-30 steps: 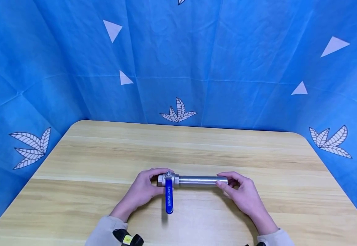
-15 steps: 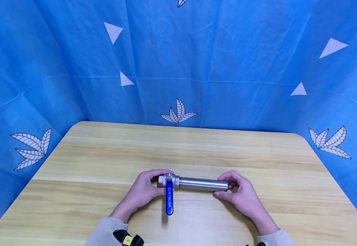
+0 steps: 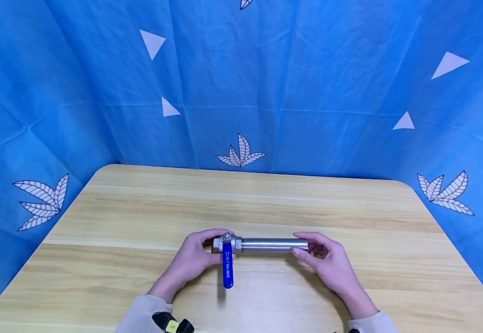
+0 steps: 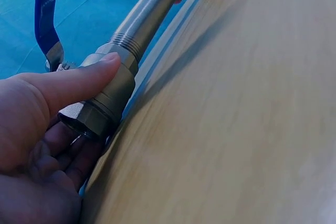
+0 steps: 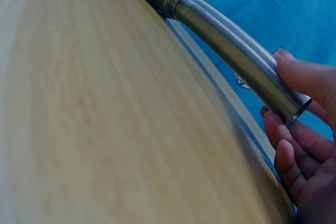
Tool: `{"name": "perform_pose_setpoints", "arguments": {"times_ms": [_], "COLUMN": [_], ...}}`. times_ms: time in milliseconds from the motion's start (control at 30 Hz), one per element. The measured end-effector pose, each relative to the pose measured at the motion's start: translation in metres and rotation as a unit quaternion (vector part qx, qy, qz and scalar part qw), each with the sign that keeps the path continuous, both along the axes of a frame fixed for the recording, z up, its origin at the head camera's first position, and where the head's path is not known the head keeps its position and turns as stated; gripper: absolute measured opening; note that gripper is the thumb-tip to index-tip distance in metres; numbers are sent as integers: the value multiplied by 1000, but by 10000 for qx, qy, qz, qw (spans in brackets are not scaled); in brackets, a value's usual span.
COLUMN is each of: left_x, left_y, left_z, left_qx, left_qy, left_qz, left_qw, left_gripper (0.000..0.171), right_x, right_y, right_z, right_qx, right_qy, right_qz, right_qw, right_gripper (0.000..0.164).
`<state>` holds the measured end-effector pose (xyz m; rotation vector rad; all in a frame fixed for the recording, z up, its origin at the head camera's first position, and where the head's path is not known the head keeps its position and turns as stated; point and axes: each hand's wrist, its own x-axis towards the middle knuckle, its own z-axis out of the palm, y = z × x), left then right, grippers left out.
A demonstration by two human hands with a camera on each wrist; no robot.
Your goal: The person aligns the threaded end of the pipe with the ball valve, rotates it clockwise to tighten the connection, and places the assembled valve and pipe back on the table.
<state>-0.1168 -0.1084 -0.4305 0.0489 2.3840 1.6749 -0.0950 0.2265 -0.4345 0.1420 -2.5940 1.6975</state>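
Observation:
A steel ball valve with a blue lever handle is gripped by my left hand, thumb on its near side and fingers behind. The lever points toward me, across the line of the pipe. From the valve's right end runs a straight steel pipe, some thread showing where it enters the valve. At the pipe's free end my right hand pinches it between thumb and fingers; in the right wrist view the pipe's end lies between them. Valve and pipe lie level, close over the table.
The pale wooden table reaches out around the hands, with rounded far corners. Blue cloth with white triangles and leaf prints hangs behind it and along both sides. A black strap with a yellow label sits at the left sleeve.
Half a second ago the right fingers were loosened around the pipe, whose free end sat slightly lower. Now they pinch it again and the pipe is level. The left hand keeps its hold.

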Motion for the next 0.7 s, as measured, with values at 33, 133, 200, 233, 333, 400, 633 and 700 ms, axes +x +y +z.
{"name": "perform_pose_setpoints", "arguments": {"times_ms": [33, 133, 200, 233, 333, 400, 633, 700], "left_x": [0, 1, 1, 1, 1, 1, 0, 0], "left_y": [0, 0, 0, 0, -1, -1, -2, -2], "left_z": [0, 0, 0, 0, 1, 1, 0, 0], "left_qx": [7, 49, 78, 90, 106, 84, 11, 9], "left_qy": [6, -1, -17, -27, -45, -44, -10, -8], "left_qz": [5, 21, 21, 18, -2, -16, -49, -48], "left_qw": [10000, 10000, 10000, 10000, 9999, 10000, 10000, 10000], "left_gripper": [50, 50, 50, 50, 49, 48, 48, 49], "right_x": [0, 1, 1, 0, -1, -1, -3, -2], "right_y": [0, 1, 1, 1, 1, 1, -2, -2], "right_z": [0, 0, 0, 0, 0, 1, 4, 4], "right_qx": [-67, -229, -268, -274, -265, -237, 64, 79], "right_qy": [7, 4, -10, -33, -141, -250, -596, -554], "right_qz": [22, 60, 56, 47, 12, -14, -103, -21], "right_qw": [10000, 9997, 9996, 9996, 9995, 9994, 9981, 9984], "right_gripper": [42, 48, 48, 47, 44, 42, 34, 37]}}
